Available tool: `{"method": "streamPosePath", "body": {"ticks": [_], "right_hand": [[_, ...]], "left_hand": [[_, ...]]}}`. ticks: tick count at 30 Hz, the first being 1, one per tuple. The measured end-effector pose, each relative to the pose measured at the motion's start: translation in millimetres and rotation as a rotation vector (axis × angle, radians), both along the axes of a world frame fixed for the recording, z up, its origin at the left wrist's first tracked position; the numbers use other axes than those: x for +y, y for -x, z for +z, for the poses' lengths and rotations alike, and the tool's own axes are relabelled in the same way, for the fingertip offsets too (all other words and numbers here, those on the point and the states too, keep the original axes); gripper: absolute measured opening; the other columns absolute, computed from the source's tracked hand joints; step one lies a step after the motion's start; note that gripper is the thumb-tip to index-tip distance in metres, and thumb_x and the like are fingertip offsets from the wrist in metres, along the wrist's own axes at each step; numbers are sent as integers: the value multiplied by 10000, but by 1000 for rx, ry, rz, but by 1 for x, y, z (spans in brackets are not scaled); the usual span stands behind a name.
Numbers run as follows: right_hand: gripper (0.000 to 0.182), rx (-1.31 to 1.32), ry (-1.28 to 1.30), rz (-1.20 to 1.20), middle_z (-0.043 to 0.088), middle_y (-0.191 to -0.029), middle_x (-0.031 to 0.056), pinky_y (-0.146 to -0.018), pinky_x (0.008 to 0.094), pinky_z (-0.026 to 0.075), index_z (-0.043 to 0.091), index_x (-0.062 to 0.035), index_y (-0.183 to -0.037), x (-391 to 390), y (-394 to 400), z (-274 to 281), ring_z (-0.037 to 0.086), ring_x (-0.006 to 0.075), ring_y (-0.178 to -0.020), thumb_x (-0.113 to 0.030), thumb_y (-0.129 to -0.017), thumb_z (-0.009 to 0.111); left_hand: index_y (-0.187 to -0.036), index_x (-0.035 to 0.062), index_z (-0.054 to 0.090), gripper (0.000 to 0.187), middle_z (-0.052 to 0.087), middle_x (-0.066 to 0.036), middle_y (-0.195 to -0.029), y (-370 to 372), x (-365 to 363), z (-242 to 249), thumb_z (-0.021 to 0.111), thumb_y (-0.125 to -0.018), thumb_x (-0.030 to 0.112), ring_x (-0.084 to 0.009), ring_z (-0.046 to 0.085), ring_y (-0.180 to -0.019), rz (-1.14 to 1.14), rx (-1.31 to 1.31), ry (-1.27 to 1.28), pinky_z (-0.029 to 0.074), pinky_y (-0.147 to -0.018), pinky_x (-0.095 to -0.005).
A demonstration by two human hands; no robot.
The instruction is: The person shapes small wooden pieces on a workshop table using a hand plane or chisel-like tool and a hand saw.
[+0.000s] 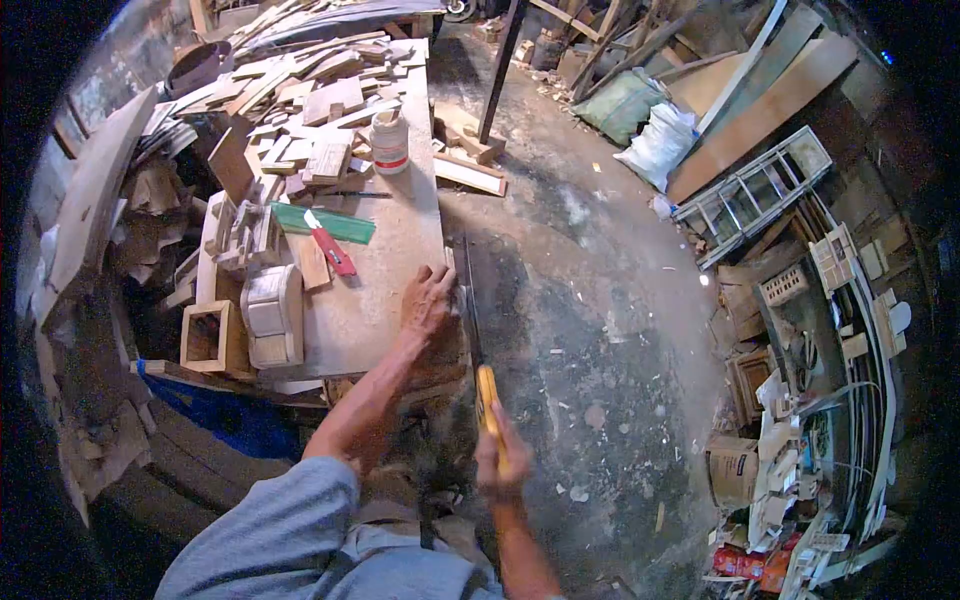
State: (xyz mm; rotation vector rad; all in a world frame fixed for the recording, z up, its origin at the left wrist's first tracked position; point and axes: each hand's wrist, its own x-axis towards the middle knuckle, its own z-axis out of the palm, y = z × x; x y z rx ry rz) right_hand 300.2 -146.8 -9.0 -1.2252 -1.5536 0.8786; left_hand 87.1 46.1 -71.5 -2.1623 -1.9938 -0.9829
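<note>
Handsaw [472, 320] beside workbench [385, 290], wood scraps [300, 110] and jar [389, 142] beyond

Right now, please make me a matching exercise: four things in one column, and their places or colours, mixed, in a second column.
Things:
1. saw handle
2. left hand
3. jar
4. ruler

Places or colours:
A. green, flat on the bench
B. yellow, in the right hand
C. pressed on the bench edge beside the saw blade
D. white with a red band, upright among wood scraps

Pairs: 1-B, 2-C, 3-D, 4-A
</note>
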Motion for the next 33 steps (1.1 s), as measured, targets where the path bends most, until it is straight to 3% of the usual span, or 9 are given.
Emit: {"method": "streamPosePath", "body": {"ticks": [5,10,13,15,16,18,20,21,33], "right_hand": [[433,52,-112,-49,683,-873,124,-544,299,485,562,-24,-1394,34,19,-33,564,123,-566,-158,-985,524],[467,-176,27,-50,671,-743,59,-544,305,513,556,8,-1391,-130,-70,-28,615,113,-613,-199,-972,541],[502,17,192,-157,676,-966,97,-567,313,528,528,49,-1392,-165,-92,12,633,127,-667,-194,-954,561],[523,22,184,-189,658,-1075,132,-610,307,535,504,67,-1401,-142,-86,58,635,141,-713,-184,-947,567],[537,514,413,-389,643,-1084,127,-630,291,523,486,74,-1411,-108,-66,76,618,141,-734,-189,-950,569],[549,510,280,-359,627,-1091,114,-678,275,511,469,86,-1418,-63,-52,64,598,142,-797,-204,-962,568],[540,38,-150,-126,626,-1076,95,-678,270,504,474,81,-1418,-15,-43,17,584,128,-799,-226,-983,565],[533,63,-226,-115,624,-1062,83,-650,264,498,479,71,-1420,8,-25,12,571,113,-761,-239,-995,565],[476,123,-118,-80,606,-821,-11,-532,224,419,550,5,-1396,87,38,-27,472,53,-592,-276,-1012,555]], "left_hand": [[-1082,99,610,276,615,-71,-1058,-6,1,-3,587,-809,136,-323,557,-995,114,18,58,511,-812,-441],[-1091,117,617,268,612,-57,-1041,-4,11,-7,602,-829,173,-297,560,-993,149,35,66,500,-780,-422],[-1081,120,618,266,608,-52,-1048,-6,1,-10,615,-823,185,-293,554,-1009,144,58,54,483,-774,-432],[-1076,123,616,270,602,-52,-1066,-7,0,-1,621,-815,187,-293,544,-1033,149,63,41,466,-788,-446],[-1078,126,614,274,598,-53,-1078,-8,-3,6,623,-811,187,-292,538,-1049,148,64,54,456,-801,-452],[-1084,130,609,288,590,-56,-1103,-12,-11,15,627,-803,188,-291,525,-1078,116,48,84,437,-827,-460],[-1095,133,604,308,582,-61,-1127,-4,-15,20,631,-794,191,-290,513,-1104,66,29,111,420,-854,-461],[-1103,133,603,318,581,-58,-1130,-2,-15,17,631,-791,191,-287,510,-1109,82,40,107,417,-858,-456],[-1071,127,658,273,630,-48,-1050,-22,-7,18,618,-811,200,-276,561,-1041,282,-42,108,437,-851,-446]]}}
